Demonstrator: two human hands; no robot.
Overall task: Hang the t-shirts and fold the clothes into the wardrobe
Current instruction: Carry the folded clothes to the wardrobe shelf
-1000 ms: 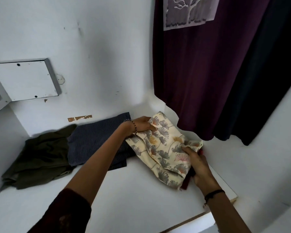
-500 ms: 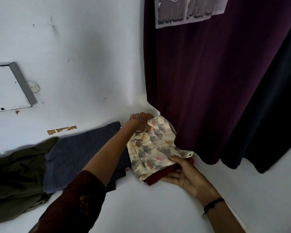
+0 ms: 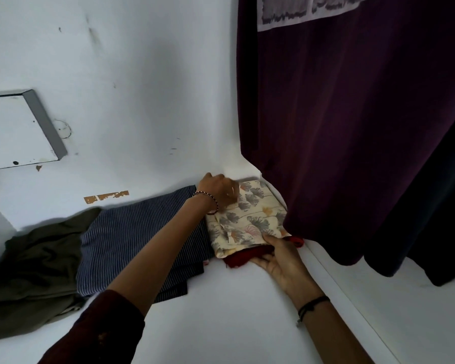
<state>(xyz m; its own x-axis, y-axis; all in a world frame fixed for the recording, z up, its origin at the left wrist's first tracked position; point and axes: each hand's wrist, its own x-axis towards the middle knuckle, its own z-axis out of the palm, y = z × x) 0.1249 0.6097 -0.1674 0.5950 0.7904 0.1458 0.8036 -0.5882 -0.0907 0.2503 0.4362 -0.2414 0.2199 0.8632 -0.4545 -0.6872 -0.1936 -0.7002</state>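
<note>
Right hand (image 3: pixel 281 261), palm up, pinches the near edge of the folded floral cloth (image 3: pixel 250 219) and the red garment (image 3: pixel 243 258) beneath it. The left hand (image 3: pixel 218 190), arm outstretched, curls its fingers over the far corner. The stack lies on the wardrobe shelf (image 3: pixel 234 311), between the striped garment (image 3: pixel 132 248) and the hanging maroon t-shirt (image 3: pixel 352 127).

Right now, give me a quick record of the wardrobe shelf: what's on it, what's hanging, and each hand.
Shelf: olive garment, striped cloth, floral cloth on red cloth, left to right
Hanging: maroon t-shirt, dark garment beside it
Left hand: on floral cloth's far corner, grip unclear
Right hand: holds floral cloth's near edge, thumb on top
</note>
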